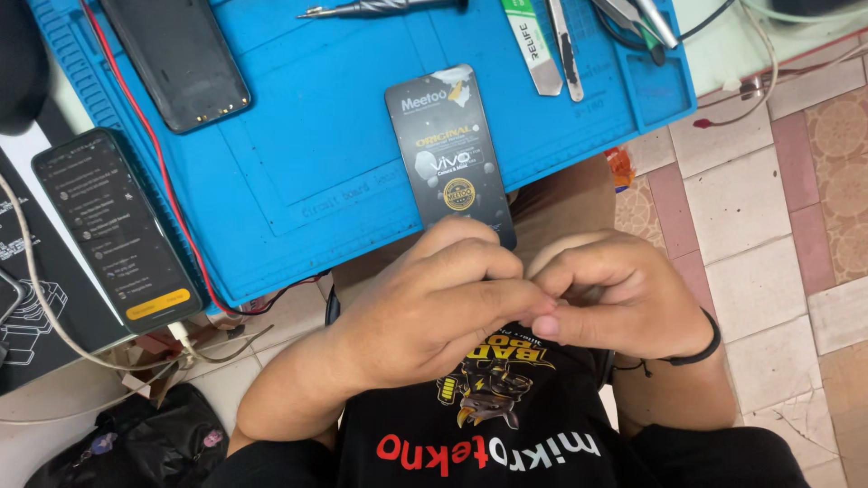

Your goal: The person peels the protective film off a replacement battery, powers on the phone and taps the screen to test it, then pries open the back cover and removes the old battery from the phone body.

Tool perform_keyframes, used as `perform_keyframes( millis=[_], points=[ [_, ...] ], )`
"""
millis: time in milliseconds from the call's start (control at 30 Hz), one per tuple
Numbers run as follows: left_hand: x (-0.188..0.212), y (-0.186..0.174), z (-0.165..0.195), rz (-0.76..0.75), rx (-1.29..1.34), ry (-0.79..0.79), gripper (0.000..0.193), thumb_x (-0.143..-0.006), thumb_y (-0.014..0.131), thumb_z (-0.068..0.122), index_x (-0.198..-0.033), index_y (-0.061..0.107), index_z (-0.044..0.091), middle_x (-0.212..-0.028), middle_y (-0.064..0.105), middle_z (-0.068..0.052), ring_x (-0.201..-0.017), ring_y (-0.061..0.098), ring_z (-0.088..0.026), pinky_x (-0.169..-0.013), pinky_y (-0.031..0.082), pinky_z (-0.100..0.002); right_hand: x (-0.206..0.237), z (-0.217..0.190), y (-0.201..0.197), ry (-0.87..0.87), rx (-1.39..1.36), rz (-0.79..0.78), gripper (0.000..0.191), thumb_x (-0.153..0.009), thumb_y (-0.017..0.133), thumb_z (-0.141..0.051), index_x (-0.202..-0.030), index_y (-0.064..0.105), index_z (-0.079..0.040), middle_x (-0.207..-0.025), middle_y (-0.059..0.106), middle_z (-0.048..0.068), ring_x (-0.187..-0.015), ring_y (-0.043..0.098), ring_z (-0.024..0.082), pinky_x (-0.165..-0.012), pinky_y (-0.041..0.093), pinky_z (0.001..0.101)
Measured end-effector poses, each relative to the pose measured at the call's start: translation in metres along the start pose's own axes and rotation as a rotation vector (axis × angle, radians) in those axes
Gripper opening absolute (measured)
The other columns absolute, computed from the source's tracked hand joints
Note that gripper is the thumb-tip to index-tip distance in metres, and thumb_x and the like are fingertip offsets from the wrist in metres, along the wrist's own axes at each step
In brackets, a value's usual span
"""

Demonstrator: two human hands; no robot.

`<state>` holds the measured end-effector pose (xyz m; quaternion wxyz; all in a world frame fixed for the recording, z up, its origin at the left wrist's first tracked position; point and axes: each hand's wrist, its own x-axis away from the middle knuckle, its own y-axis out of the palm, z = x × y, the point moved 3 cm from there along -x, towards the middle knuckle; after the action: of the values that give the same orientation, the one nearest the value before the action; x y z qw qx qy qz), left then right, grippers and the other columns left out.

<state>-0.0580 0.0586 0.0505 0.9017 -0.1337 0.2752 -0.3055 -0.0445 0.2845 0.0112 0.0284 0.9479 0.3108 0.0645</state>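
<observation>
My left hand (434, 307) and my right hand (615, 298) are pressed together in front of my chest, fingers curled and fingertips meeting. Whatever lies between the fingertips is hidden. A black band (708, 347) circles my right wrist. Just above my left knuckles lies a black phone display panel (448, 145) with a printed protective film, resting on the blue silicone work mat (316, 154). Its near end reaches the mat's front edge, close to my fingers. I cannot tell whether my fingers touch it.
A dark phone body (176, 59) lies on the mat's upper left, with a red wire (158, 154) beside it. A phone with a lit screen (117, 230) sits left of the mat. A screwdriver (380, 9), pry tools (533, 45) and tweezers (642, 18) line the far edge. Tiled floor (768, 208) is at right, a black bag (136, 443) bottom left.
</observation>
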Motion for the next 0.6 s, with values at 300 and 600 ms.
perform_keyframes(
  millis=[300,600],
  points=[
    [0.010,0.011,-0.005,0.010,0.038,-0.047,0.028,-0.097,0.075,0.001,-0.123,0.067,0.008,-0.112,0.062,-0.004,-0.106,0.057,-0.026,-0.093,0.051,-0.036,-0.008,-0.004,0.008,0.018,-0.086,-0.029,0.007,-0.086,0.079,0.000,-0.089,0.073,0.002,-0.094,0.075,0.010,-0.083,0.073,0.016,-0.069,0.056,0.0266],
    [0.010,-0.001,-0.012,0.072,0.323,-0.164,0.027,-0.105,0.071,0.001,-0.130,0.060,0.004,-0.109,0.075,-0.007,-0.100,0.074,-0.018,-0.090,0.059,-0.028,-0.010,-0.030,0.012,-0.137,0.456,0.150,0.020,-0.072,0.090,-0.014,-0.081,0.073,-0.008,-0.077,0.071,0.001,-0.062,0.068,0.010,-0.053,0.049,0.0240]
  ],
)
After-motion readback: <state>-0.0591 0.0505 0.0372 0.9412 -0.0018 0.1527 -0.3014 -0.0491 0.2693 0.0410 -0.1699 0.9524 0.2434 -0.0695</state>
